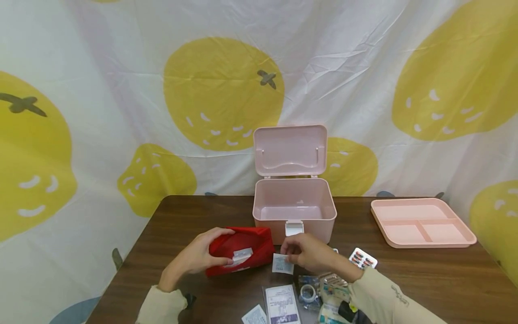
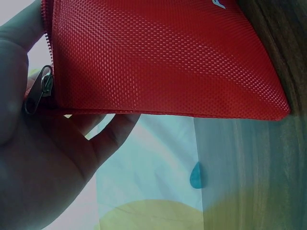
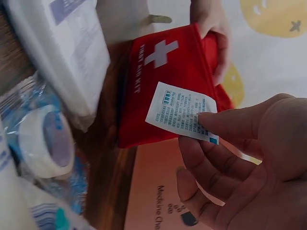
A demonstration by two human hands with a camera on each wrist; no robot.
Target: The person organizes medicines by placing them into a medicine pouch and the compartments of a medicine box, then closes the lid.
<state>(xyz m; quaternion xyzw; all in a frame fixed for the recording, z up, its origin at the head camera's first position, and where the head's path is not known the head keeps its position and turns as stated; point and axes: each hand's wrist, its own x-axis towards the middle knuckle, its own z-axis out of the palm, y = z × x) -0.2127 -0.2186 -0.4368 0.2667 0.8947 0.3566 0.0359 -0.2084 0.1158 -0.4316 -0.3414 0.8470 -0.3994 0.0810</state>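
Note:
My left hand grips the left end of a red first aid pouch, thumb at the front edge and fingers at the back, its zipped mouth spread wide. White packets lie inside. In the left wrist view a zipper pull hangs by the palm. Between thumb and fingers my right hand pinches a small white alcohol pad packet, just right of the pouch. The right wrist view shows the packet's printed face, overlapping the pouch's front with its white cross.
Behind stands a pink medicine chest, lid raised. A divided pink tray lies at the right. In front are another small packet, a bagged white pack, a tape roll and a blister pack.

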